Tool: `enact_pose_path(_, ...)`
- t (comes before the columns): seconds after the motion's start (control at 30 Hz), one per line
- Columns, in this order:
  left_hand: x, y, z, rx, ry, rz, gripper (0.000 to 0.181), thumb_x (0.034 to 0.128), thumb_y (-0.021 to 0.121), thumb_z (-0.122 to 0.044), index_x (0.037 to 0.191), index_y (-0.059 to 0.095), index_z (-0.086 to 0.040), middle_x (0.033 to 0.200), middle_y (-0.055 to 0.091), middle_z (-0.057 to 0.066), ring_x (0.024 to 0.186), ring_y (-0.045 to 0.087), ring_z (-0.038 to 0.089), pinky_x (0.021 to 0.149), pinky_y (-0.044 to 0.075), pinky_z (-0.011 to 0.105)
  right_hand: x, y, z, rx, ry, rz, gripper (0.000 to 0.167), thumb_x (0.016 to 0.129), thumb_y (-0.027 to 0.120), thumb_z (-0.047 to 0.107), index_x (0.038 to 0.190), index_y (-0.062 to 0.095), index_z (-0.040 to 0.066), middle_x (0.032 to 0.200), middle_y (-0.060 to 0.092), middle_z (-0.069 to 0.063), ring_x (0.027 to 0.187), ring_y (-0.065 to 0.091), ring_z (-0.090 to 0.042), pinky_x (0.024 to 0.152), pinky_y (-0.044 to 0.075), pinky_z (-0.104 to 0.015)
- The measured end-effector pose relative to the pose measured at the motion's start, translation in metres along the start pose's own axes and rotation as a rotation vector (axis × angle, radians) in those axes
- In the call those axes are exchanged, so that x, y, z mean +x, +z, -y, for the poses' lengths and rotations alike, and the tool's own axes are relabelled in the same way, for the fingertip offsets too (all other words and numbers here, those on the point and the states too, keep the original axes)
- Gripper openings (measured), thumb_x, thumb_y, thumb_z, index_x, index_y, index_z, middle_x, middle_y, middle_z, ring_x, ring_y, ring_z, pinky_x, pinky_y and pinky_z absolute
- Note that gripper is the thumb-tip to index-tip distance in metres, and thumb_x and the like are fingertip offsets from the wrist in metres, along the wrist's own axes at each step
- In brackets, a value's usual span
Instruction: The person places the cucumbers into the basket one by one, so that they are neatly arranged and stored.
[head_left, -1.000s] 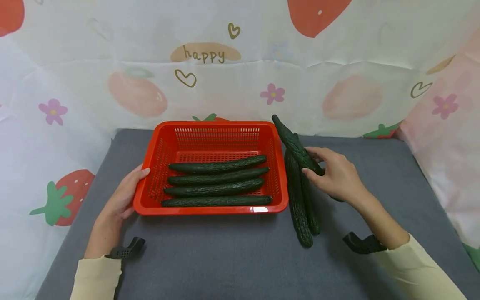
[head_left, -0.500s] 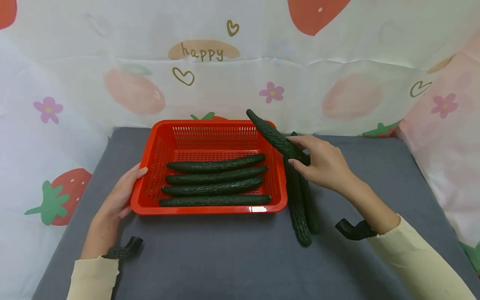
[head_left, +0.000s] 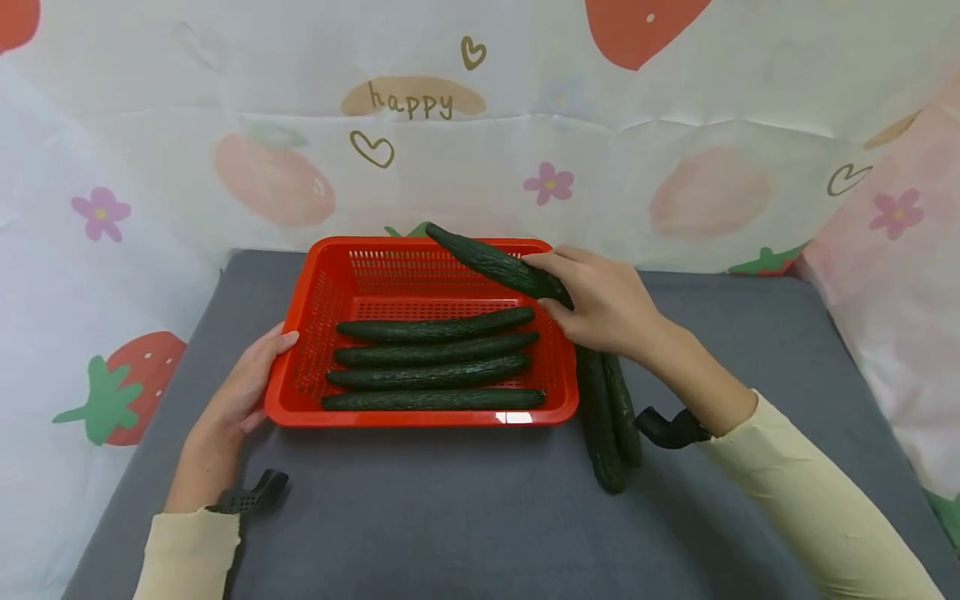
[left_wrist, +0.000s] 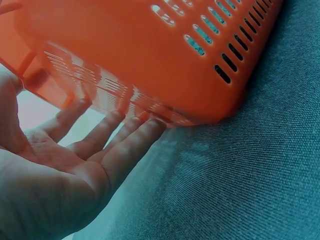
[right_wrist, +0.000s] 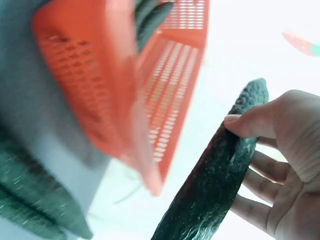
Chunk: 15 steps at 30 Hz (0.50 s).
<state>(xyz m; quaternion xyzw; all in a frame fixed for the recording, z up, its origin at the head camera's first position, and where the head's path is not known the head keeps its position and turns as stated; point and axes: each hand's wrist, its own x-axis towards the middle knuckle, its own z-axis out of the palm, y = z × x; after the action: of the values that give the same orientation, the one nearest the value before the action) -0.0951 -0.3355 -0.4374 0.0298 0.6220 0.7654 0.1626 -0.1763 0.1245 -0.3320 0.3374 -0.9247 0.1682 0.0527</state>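
A red plastic basket (head_left: pixel 420 418) stands on the table with several cucumbers (head_left: pixel 435 400) lying side by side in it. My left hand (head_left: pixel 243 387) holds its left rim, the thumb over the edge. In the left wrist view, the fingers (left_wrist: pixel 132 142) rest against the slotted outer wall. My right hand (head_left: pixel 600 296) grips one end of another cucumber (head_left: pixel 487 260), tilted in the air over the basket's back right part. Thumb and fingers around this cucumber (right_wrist: pixel 210 175) show in the right wrist view. Two more cucumbers (head_left: pixel 603 433) lie beside the basket, partly hidden by the right hand.
Grey cloth (head_left: pixel 420 517) covers the table. A patterned white curtain (head_left: pixel 450 183) hangs behind it and along both sides. Each wrist wears a black bracket; the right bracket (head_left: pixel 671 429) is above the two loose cucumbers.
My right hand has carried its cucumber left, from above the two loose cucumbers to over the basket. The left hand has stayed at the basket's left rim.
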Motion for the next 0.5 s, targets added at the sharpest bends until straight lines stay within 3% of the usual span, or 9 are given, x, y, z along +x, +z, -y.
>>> enact_pose_path(0.13, 0.004, 0.001, -0.002, 0.019, -0.021, -0.002, 0.046, 0.1151, 0.042, -0.028, 0.160, 0.035, -0.019, 0.126, 0.074, -0.004, 0.104, 0.078, 0.011, 0.088, 0.065, 0.029, 0.009, -0.003, 0.009, 0.008, -0.010, 0.034, 0.052, 0.099, 0.072, 0.017, 0.149, 0.059, 0.014, 0.144, 0.066, -0.014, 0.111, 0.071, -0.031, 0.052, 0.048, -0.033)
enact_pose_path(0.3, 0.007, 0.003, -0.001, 0.018, -0.019, 0.005, 0.046, 0.1152, 0.041, -0.029, 0.160, 0.035, -0.019, 0.128, 0.071, -0.004, 0.106, 0.076, 0.010, 0.090, 0.064, 0.029, 0.023, -0.004, 0.017, 0.007, -0.044, 0.079, 0.052, 0.100, 0.071, 0.015, 0.150, 0.059, 0.015, 0.145, 0.065, -0.012, 0.115, 0.071, -0.029, 0.058, 0.054, -0.038)
enact_pose_path(0.5, 0.000, 0.000, 0.001, -0.020, 0.023, 0.003, 0.040, 0.1160, 0.038, -0.025, 0.155, 0.039, -0.017, 0.121, 0.072, -0.004, 0.101, 0.076, 0.008, 0.087, 0.065, 0.026, 0.050, 0.003, 0.029, 0.003, -0.100, 0.116, 0.049, 0.100, 0.071, 0.017, 0.148, 0.060, 0.017, 0.140, 0.068, -0.007, 0.110, 0.072, -0.023, 0.064, 0.058, -0.038)
